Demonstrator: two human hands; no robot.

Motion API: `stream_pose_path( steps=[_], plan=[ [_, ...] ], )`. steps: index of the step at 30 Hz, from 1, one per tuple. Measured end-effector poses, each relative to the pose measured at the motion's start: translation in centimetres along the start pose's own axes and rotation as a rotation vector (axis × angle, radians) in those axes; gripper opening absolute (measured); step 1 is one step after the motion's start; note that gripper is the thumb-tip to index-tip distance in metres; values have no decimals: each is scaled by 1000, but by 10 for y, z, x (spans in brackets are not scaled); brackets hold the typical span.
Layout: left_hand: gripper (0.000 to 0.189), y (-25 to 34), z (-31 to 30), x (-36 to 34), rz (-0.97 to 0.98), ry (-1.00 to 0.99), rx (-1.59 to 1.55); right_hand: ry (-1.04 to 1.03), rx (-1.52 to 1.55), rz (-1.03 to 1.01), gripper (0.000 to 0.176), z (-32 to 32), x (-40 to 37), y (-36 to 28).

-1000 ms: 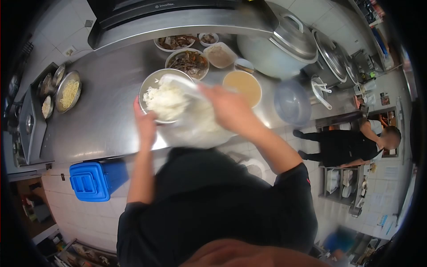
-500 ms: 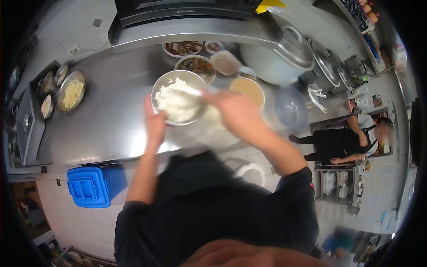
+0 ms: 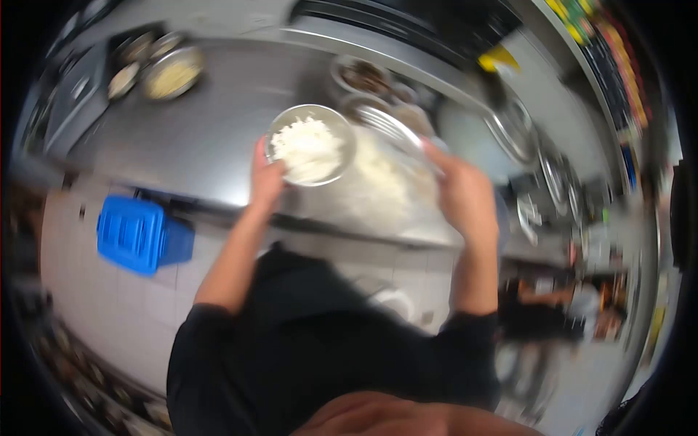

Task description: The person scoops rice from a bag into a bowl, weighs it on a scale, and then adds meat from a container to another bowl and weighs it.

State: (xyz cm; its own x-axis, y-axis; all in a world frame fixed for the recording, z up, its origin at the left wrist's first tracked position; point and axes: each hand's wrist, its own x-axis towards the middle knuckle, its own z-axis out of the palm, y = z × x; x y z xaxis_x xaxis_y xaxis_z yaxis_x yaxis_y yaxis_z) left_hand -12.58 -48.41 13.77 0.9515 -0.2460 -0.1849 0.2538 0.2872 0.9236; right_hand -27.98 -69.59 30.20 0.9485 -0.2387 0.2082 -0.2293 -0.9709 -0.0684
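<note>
My left hand [image 3: 267,178] grips the side of a round metal bowl [image 3: 349,138], which is tilted toward me. White, rice-like food [image 3: 309,149] fills much of it. To the right, my right hand [image 3: 465,192] is closed on the handle of a metal utensil [image 3: 392,127], blurred, with a wide head showing long slots or tines. The utensil is apart from the bowl, over the counter. Below it lies a pale, yellowish food [image 3: 382,185] on or in something clear, too smeared to make out.
Dishes of dark food [image 3: 367,76] stand behind the utensil. A bowl of noodles [image 3: 174,78] and smaller bowls sit at the far left of the steel counter [image 3: 233,94]. Large lidded pots [image 3: 512,127] are at right. A blue bin [image 3: 131,232] and another person [image 3: 545,312] are nearby.
My right hand has moved right and lifted the utensil out of the bowl. The bowl stays in my left hand. The whole view has turned and shifted, and it is blurred.
</note>
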Motion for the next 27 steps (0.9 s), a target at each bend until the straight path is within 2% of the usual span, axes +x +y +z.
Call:
stream_pose_path(
  steps=[1,2,3,5,7,8,9,11,14,15,16,17,18,19,21,23,24,25,26,27],
  plan=[
    [72,0,-8,-5,-9,85,-67,-24,-53,22,55,-1,1,9],
    [71,-25,-24,-4,77,130,-49,-144,-105,110,54,4,2,20],
    [69,-48,-49,0,166,196,-15,-201,-170,117,54,22,7,32],
    [67,-39,-84,-23,92,333,84,-231,-215,-28,53,85,22,57],
    [72,-41,-126,-46,270,423,172,-429,-307,-127,50,134,33,50],
    [72,-46,-149,-56,419,494,224,-446,-296,-129,48,149,40,47],
    [72,-41,-165,-70,437,528,228,-462,-301,-111,47,157,46,47],
    [72,-25,-200,-120,242,646,-18,-443,-263,-190,45,159,55,50],
    [72,-14,-258,-178,276,742,-106,-507,-349,-312,45,172,80,83],
    [73,-13,-280,-200,296,792,-195,-383,-250,-222,44,152,75,78],
    [71,-21,-310,-217,327,864,-197,-232,-216,-52,42,108,56,22],
    [71,-21,-333,-241,357,932,-224,-104,-7,-119,38,116,70,27],
    [71,-21,-358,-267,343,1018,-219,-6,340,86,34,86,50,-33],
    [70,-22,-380,-293,327,1104,-216,381,498,-105,30,95,41,-65],
    [69,-27,-429,-346,368,1253,-177,574,646,-220,27,140,56,-136],
    [67,-32,-477,-400,384,1387,-107,320,668,-421,25,168,31,-273],
    [67,-37,-500,-431,378,1466,-141,-57,795,-402,25,202,28,-327],
    [67,-41,-518,-462,365,1534,-173,-375,774,-522,26,260,36,-363],
    [65,-37,-534,-490,353,1662,-261,-675,809,-543,27,285,14,-412],
    [63,-29,-550,-521,350,1787,-348,-835,785,-666,26,321,0,-444]
  ],
)
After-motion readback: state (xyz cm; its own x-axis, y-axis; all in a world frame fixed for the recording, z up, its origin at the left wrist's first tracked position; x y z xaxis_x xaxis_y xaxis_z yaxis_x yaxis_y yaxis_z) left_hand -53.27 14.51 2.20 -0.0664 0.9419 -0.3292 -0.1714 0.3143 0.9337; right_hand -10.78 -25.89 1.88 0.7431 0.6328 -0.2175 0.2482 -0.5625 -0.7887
